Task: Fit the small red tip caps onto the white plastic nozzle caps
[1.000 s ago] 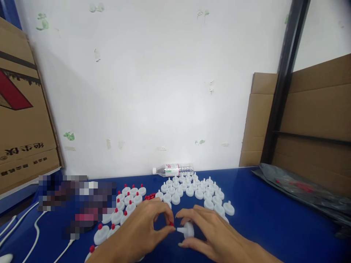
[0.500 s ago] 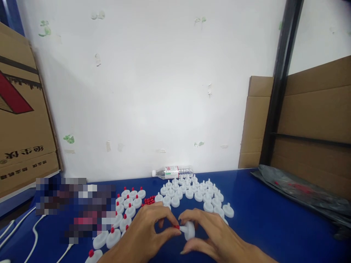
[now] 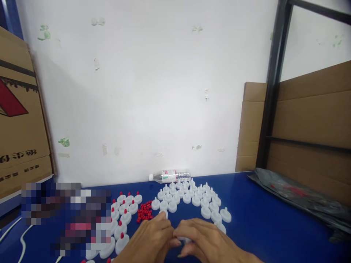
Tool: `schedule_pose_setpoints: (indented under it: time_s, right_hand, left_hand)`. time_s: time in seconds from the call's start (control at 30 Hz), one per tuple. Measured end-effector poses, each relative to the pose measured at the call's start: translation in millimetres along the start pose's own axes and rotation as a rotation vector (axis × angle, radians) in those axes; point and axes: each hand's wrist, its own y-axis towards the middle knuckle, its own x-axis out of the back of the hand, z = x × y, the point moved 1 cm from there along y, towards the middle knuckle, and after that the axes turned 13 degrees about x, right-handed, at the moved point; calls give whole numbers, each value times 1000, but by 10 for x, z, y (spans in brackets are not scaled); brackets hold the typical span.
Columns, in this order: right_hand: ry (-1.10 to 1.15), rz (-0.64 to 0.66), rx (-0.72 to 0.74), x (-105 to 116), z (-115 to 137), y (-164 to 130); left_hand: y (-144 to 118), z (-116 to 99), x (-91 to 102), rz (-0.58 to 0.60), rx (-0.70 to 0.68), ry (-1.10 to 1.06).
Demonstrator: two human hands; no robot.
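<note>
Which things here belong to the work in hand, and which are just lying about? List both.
In use: left hand, right hand, white cap between them, red tips, bare white caps, finished caps.
Lying about: water bottle, cardboard box, grey bag.

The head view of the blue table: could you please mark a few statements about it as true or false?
1. The left hand and right hand meet over a white cap. True.
2. The loose red tips lie to the right of all the white caps. False: they lie between the red-tipped caps and the plain white caps.
3. The water bottle stands upright. False: it lies on its side by the wall.
4. A dark plastic bag lies at the table's right. True.
</note>
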Motion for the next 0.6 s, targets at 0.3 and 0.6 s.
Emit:
schedule_pose_setpoints:
  time_s: [0.3,0.6]
  right_hand:
    - [10,-132,90,44,45,45]
    - [7,32,-344,126,40,75]
  left_hand:
    - [-40,-88,147,-21,-14,-56]
    - [44,96,301,-107,-19,103]
